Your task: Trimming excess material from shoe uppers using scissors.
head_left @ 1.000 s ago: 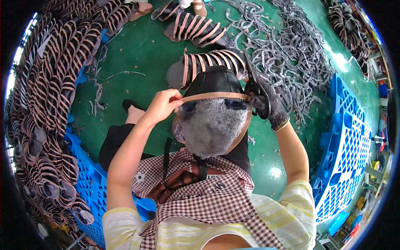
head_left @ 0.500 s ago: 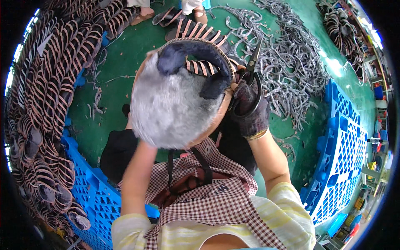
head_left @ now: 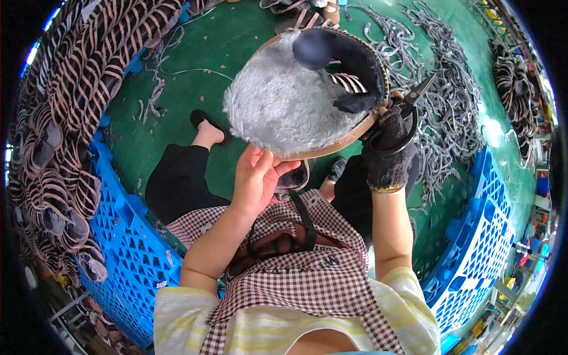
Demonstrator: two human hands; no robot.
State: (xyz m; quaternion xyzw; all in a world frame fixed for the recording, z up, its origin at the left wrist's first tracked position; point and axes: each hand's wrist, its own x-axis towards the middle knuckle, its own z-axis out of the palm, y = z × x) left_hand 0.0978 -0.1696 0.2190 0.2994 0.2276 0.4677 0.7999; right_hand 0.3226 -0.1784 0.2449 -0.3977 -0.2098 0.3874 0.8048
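Note:
A slipper [head_left: 278, 94] with grey fluffy fur, a tan edge and a dark inner collar is held up before me, fur side facing me. At its lower edge, the bare fingers of my left hand [head_left: 255, 177] are closed on the rim. My right hand [head_left: 387, 145], in a dark worn glove, grips the slipper's right end. That same hand has the black-handled scissors [head_left: 419, 92] looped over it, blades pointing up and to the right, away from the fur.
Slippers with pinkish bands lie heaped in rows [head_left: 83, 100] at the left. Grey fur trimmings [head_left: 444, 89] cover the green floor [head_left: 177, 94] at the far right. Blue plastic pallets [head_left: 127, 236] stand on both sides of me. Another person's foot [head_left: 331, 13] shows at the top.
The slipper has moved right and up, and its furry face is more squarely in view. My left hand's fingers now show at its lower edge. The scissors remain in my right hand.

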